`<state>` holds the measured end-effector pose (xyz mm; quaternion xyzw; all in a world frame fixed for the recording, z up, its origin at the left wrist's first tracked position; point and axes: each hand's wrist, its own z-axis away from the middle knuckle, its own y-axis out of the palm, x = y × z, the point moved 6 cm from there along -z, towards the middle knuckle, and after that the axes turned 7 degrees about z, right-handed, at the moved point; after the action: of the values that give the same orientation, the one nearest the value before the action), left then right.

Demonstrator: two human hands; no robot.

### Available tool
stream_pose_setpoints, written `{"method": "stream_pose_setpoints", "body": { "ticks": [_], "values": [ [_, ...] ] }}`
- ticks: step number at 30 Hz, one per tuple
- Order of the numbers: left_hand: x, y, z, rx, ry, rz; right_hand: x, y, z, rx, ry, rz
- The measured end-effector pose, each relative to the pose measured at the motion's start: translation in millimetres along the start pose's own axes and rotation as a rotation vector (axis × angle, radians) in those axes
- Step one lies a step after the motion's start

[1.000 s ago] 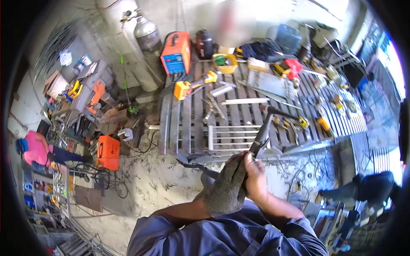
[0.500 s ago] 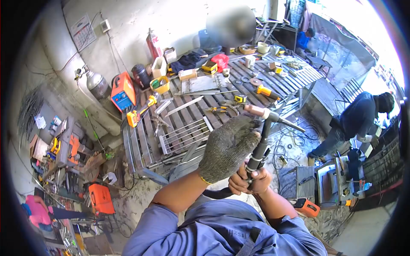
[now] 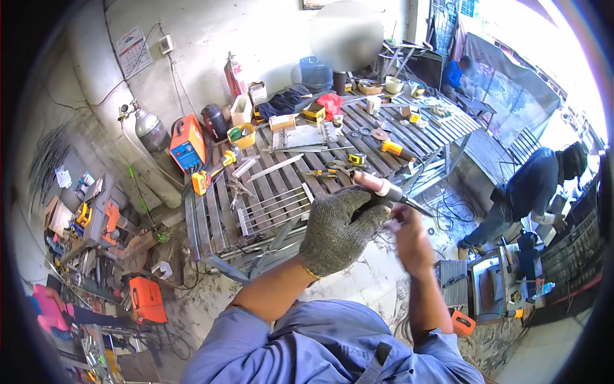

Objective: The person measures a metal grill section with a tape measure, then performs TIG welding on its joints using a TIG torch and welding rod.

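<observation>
My left hand [image 3: 339, 227], in a grey knit glove, is closed around a TIG welding torch [image 3: 388, 189]. The torch has a pinkish nozzle [image 3: 368, 180] pointing up-left, a pale ring behind it, and a dark tapering back cap [image 3: 417, 206] slanting down to the right. Most of the handle is hidden by the glove. My bare right hand [image 3: 412, 240] is raised just beneath the torch head and back cap, close to the gloved fingertips. Motion blurs its fingers, so I cannot make out whether they grip anything.
A slatted metal table [image 3: 275, 173] stands ahead, carrying a welded grille [image 3: 275, 208], pliers [image 3: 320, 173], a tape measure [image 3: 357, 159] and a yellow angle grinder [image 3: 398, 150]. An orange welding machine [image 3: 188, 144] sits at its left end. A person [image 3: 531, 185] bends over at the right.
My right hand has left the torch handle and moved up and right, beside the back cap. The torch has turned in my left hand, its handle now mostly hidden. My view has shifted slightly.
</observation>
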<state>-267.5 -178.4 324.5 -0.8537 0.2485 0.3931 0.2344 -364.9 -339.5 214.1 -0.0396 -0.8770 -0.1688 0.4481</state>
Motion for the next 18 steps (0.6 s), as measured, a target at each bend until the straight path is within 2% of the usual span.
{"method": "stream_pose_setpoints", "body": {
  "ticks": [2, 4, 5, 6, 8, 10, 11, 14, 15, 16, 18],
  "values": [
    [-1.6, -7.7, -1.0, 0.081, -0.087, -0.082, 45.8, -10.6, -20.4, -0.158, -0.134, 0.413],
    [0.9, -8.8, 0.8, 0.046, -0.07, -0.075, 79.2, 6.0, -41.2, 0.012, -0.191, 0.855],
    [5.2, -7.5, 2.3, 0.022, -0.091, -0.014, 91.1, 19.1, -48.4, 0.139, -0.115, 1.013],
    [8.4, -7.3, 3.4, -0.003, -0.11, 0.046, 85.9, 23.4, -52.6, 0.198, 0.076, 1.032],
    [18.7, -8.8, 1.2, -0.03, -0.218, 0.157, 79.8, 31.3, -67.7, 0.244, 0.149, 1.258],
    [37.4, -10.6, -1.0, -0.092, -0.295, 0.24, 77.1, 40.0, -81.2, 0.221, -0.106, 1.431],
    [45.2, -9.3, -2.0, -0.146, -0.271, 0.343, 76.6, 46.0, -86.7, 0.214, -0.24, 1.511],
    [48.2, -11.0, -2.8, -0.223, -0.326, 0.434, 78.5, 57.7, -99.7, 0.22, -0.48, 1.695],
    [52.6, -12.9, -3.4, -0.195, -0.347, 0.416, 76.3, 59.0, -103.2, 0.229, -0.599, 1.824],
    [59.9, -10.2, -2.0, -0.231, -0.399, 0.644, 76.3, 61.4, -105.4, 0.269, -0.666, 1.95],
    [73.5, 7.4, 0.4, -0.298, -0.493, 1.102, 81.3, 73.0, -109.4, 0.335, -0.967, 2.151]
  ]
}}
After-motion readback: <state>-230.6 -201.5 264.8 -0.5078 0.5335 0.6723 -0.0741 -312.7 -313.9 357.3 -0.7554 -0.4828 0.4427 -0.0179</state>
